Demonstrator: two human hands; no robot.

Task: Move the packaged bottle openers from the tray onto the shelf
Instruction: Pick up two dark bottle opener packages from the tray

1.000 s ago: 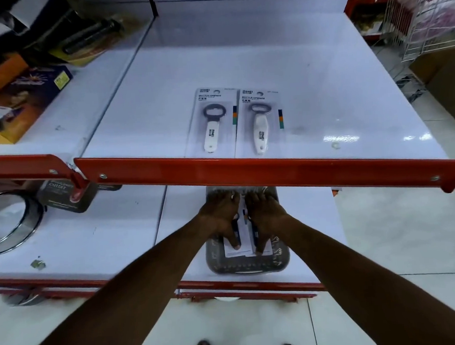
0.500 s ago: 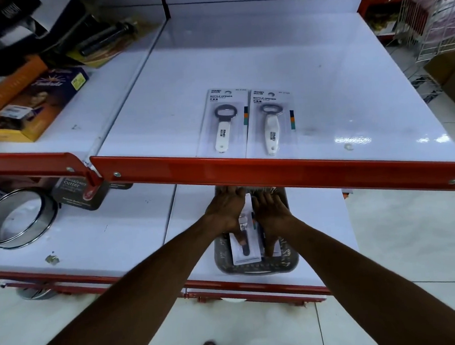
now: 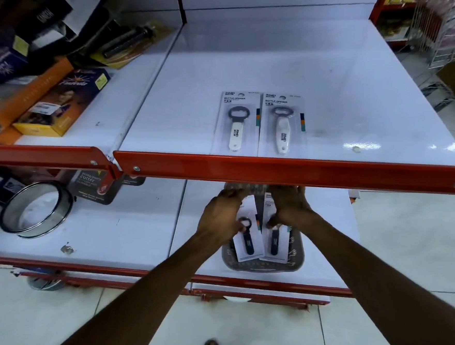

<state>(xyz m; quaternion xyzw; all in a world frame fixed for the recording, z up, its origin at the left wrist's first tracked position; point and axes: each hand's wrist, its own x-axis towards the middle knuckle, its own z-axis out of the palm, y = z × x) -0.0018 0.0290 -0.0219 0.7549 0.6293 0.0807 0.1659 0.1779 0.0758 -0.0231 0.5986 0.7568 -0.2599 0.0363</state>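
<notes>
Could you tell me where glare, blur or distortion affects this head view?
Head view: glare patches on the upper shelf at right; the wire rack top right is motion-blurred; the red rail bows from wide-angle distortion; the tray sits in shade.

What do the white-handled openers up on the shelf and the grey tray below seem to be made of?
White-handled openers: heads look like polished metal, glinting grey; handles probably glossy plastic, on printed card under clear film. Grey tray: likely moulded plastic, matte, with perforated walls.

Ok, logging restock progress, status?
Left hand, right hand each gripping a dark-handled opener pack over tray. Two white packs shelved. Red shelf lip overhead.
</notes>
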